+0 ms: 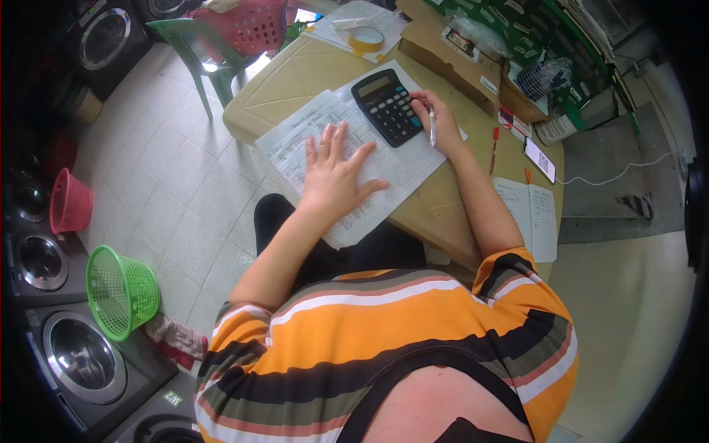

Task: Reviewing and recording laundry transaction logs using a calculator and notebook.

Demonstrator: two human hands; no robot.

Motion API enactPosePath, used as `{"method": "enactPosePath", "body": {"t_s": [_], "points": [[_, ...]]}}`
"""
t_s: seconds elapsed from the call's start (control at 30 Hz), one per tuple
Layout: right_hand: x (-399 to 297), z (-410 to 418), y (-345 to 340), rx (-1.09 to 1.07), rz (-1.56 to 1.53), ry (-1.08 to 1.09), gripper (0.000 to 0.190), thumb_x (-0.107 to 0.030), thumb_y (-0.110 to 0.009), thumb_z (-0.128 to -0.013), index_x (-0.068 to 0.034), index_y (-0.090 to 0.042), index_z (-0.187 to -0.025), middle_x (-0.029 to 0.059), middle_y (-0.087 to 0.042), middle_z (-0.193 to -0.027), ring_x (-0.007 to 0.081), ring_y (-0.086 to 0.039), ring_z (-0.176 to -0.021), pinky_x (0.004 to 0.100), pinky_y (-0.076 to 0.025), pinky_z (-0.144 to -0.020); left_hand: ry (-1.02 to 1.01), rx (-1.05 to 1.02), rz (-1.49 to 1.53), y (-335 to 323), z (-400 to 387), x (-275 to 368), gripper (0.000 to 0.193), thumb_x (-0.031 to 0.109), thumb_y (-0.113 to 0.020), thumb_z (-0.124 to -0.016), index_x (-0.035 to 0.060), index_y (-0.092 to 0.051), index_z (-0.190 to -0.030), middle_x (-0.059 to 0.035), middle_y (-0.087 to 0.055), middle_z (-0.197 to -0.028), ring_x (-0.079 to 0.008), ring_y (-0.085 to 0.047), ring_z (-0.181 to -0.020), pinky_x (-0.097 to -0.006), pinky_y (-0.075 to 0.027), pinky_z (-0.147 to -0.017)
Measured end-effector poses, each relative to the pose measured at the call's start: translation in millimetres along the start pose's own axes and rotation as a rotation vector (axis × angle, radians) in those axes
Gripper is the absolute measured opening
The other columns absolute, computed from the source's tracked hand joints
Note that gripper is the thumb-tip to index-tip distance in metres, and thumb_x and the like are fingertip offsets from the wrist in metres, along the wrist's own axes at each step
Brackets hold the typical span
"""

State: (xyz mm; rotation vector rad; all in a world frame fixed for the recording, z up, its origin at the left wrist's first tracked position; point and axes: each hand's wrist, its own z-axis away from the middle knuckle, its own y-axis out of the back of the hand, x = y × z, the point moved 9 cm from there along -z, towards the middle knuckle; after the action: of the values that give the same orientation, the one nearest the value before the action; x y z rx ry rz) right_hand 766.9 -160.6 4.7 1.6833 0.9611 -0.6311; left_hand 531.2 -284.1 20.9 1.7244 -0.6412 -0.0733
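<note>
My left hand [335, 171] lies palm down with fingers spread on an open lined notebook [399, 183] that bears handwriting. Part of the page is covered by that hand, and its near corner overhangs the table edge. On the far part of the notebook rests a black desk calculator [388, 108] with a blank-looking display. At the calculator's right edge, my right hand [440, 124] holds a pen [432, 127] with a clear or white barrel. The fingertips of this hand touch the calculator's side near its keys.
On the table [266, 91] are a tape roll [366, 39], a cardboard box [448, 61], a red pen [494, 149], a smartphone [539, 159] on a white cable and a second notebook [520, 216]. Washing machines [83, 354], a green basket [122, 293] and a plastic chair [194, 50] stand leftward.
</note>
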Motion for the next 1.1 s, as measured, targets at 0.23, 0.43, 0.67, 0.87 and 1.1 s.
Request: {"method": "enactPosePath", "body": {"t_s": [0.23, 0.43, 0.67, 0.87, 1.1], "points": [[-23, -21, -5, -0.003, 0.184, 0.046, 0.024, -0.024, -0.060, -0.106, -0.007, -0.071, -0.119, 0.0170, -0.074, -0.099, 0.0235, -0.070, -0.093, 0.0329, -0.053, -0.084, -0.031, -0.076, 0.042, -8, 4, -14, 0.071, 0.075, -0.057, -0.090, 0.0398, -0.051, -0.151, -0.0230, -0.021, -0.168, -0.0422, -0.013, -0.158, -0.0603, -0.006, -0.126], [-42, -26, -9, 0.031, 0.351, 0.217, 0.021, -0.023, -0.065, -0.101, -0.006, -0.075, -0.106, 0.0228, -0.074, -0.106, 0.0367, -0.070, -0.100, 0.0425, -0.053, -0.089, -0.045, -0.043, 0.060, -7, 3, -16, 0.068, 0.075, -0.056, -0.090, 0.0434, -0.051, -0.150, -0.0248, -0.021, -0.168, -0.0418, -0.014, -0.158, -0.0587, -0.004, -0.127], [-67, 23, -18, 0.003, 0.345, 0.398, 0.011, -0.017, -0.072, -0.095, -0.009, -0.076, -0.100, 0.0243, -0.070, -0.127, 0.0386, -0.054, -0.137, 0.0484, -0.035, -0.117, -0.050, -0.062, 0.054, -5, 3, -18, 0.066, 0.076, -0.055, -0.090, 0.0442, -0.053, -0.149, -0.0248, -0.022, -0.168, -0.0405, -0.015, -0.158, -0.0583, -0.004, -0.126], [-84, 30, -31, -0.030, 0.392, 0.421, 0.014, -0.025, -0.073, -0.095, -0.019, -0.079, -0.106, 0.0208, -0.062, -0.142, 0.0461, -0.043, -0.143, 0.0552, -0.029, -0.118, -0.049, -0.047, 0.095, -3, 3, -17, 0.065, 0.070, -0.062, -0.089, 0.0416, -0.056, -0.146, -0.0260, -0.023, -0.167, -0.0410, -0.015, -0.158, -0.0600, -0.006, -0.126], [-92, 44, -18, -0.052, 0.534, 0.423, 0.011, -0.026, -0.074, -0.094, -0.017, -0.078, -0.098, 0.0191, -0.062, -0.143, 0.0446, -0.039, -0.147, 0.0676, -0.023, -0.116, -0.054, -0.044, 0.098, -3, 2, -15, 0.065, 0.071, -0.063, -0.088, 0.0421, -0.056, -0.146, -0.0256, -0.023, -0.167, -0.0406, -0.015, -0.158, -0.0596, -0.006, -0.126]]}}
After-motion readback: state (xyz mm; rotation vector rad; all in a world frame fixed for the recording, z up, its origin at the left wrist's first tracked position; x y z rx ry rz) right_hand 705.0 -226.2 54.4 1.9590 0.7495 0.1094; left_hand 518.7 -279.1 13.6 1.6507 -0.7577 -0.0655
